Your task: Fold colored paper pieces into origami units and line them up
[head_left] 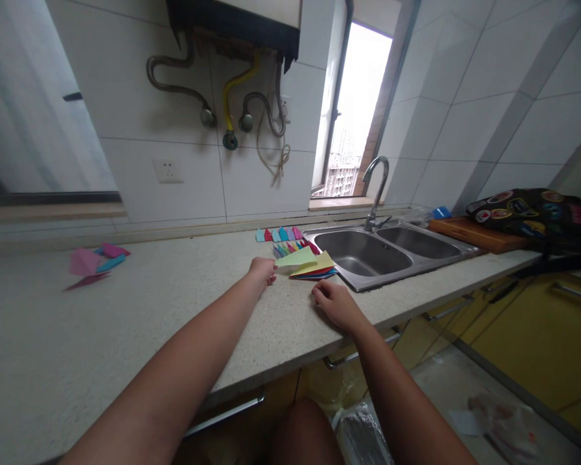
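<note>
My left hand (263,270) pinches the edge of a light green sheet of paper (297,257), which is lifted at a slant over the counter. Under and beside it lies a stack of coloured paper (322,265), yellow on top with red and blue edges showing. My right hand (336,303) rests on the counter just in front of the stack, its fingers curled in and no object visible in them. Behind the stack, small folded paper pieces (283,234) in blue, red and pink form a row, with another row of multicoloured folded pieces (290,248) nearer.
To the right is a double steel sink (363,252) with a tap (375,190). Pink and blue folded papers (87,261) lie on the counter (184,278) at the left. A wooden board (484,234) and a patterned dark bag (532,213) are beyond the sink.
</note>
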A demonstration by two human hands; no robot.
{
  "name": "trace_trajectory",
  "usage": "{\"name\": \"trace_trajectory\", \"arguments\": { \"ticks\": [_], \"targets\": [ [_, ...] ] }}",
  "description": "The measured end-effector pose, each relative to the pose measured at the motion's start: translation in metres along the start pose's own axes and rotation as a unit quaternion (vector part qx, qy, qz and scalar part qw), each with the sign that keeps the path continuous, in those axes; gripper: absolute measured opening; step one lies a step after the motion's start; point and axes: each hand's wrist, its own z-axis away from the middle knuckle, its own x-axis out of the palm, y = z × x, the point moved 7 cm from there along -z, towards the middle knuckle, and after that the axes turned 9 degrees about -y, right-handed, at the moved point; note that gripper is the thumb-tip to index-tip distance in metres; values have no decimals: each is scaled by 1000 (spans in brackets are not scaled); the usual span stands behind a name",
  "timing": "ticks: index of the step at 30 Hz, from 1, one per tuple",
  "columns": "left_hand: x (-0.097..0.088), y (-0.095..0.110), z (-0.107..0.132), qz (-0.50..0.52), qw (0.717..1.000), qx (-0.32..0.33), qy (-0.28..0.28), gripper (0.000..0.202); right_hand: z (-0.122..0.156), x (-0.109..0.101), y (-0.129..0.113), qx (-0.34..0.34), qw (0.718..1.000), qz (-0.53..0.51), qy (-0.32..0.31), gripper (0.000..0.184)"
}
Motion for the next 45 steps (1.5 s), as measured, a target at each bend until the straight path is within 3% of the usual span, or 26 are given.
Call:
{"name": "trace_trajectory", "arguments": {
  "ticks": [6,11,16,21,32,45],
  "targets": [
    [23,3,0,-60,997,36,-31,25,-1,0,1,2,1000,-4,0,23],
    [37,7,-3,-156,983,80,-46,20,-1,1,2,4,1000,-6,-5,23],
    [42,18,-6,-270,950,148,-49,11,-2,1,3,5,1000,-11,-5,23],
    [46,21,-5,-344,920,176,-59,9,-2,2,3,4,1000,-23,-11,22],
    [54,19,10,-440,868,215,-88,11,-3,3,1,1,1000,-1,-18,22],
    [74,30,27,-546,789,276,-61,21,-4,4,2,5,1000,2,-23,23]
  ]
}}
